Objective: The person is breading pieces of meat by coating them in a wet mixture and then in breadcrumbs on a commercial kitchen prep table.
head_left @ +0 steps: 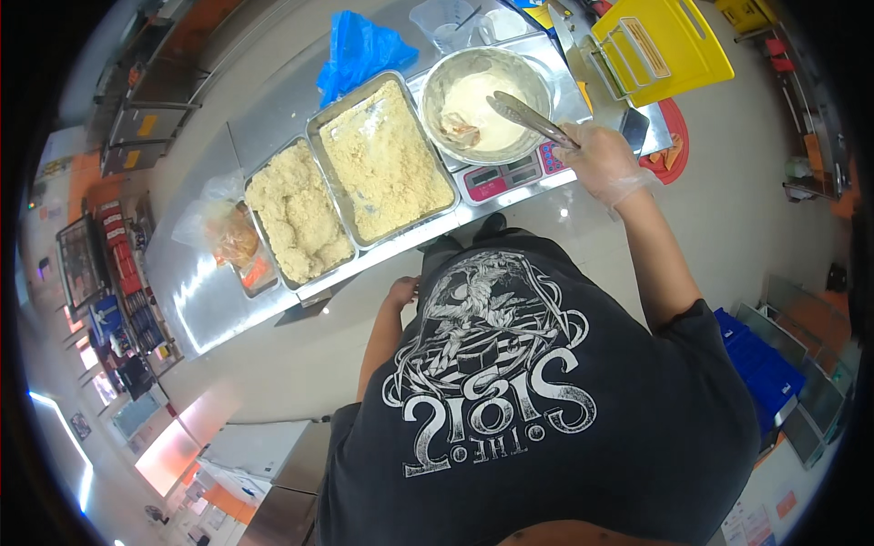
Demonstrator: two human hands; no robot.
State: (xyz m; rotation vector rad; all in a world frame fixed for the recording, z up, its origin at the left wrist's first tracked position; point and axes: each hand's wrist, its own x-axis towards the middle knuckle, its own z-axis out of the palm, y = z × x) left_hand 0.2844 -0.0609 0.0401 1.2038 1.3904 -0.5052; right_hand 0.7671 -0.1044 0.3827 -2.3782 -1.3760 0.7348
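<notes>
My right hand, in a clear plastic glove, grips metal tongs. Their tips reach over a steel mixing bowl of pale, creamy batter. A coated piece of food, perhaps meat, lies in the batter near the bowl's front left side. My left hand hangs low beside my leg, away from the table; its fingers are partly hidden. Left of the bowl, a steel tray holds pale yellow crumbs. Beside it, a second tray holds lumpier crumb-like coating.
The bowl rests by a pink-fronted digital scale on the steel table. A blue plastic bag and a clear measuring jug sit behind. Plastic-bagged food is at the left; a yellow cutting board stands at the right.
</notes>
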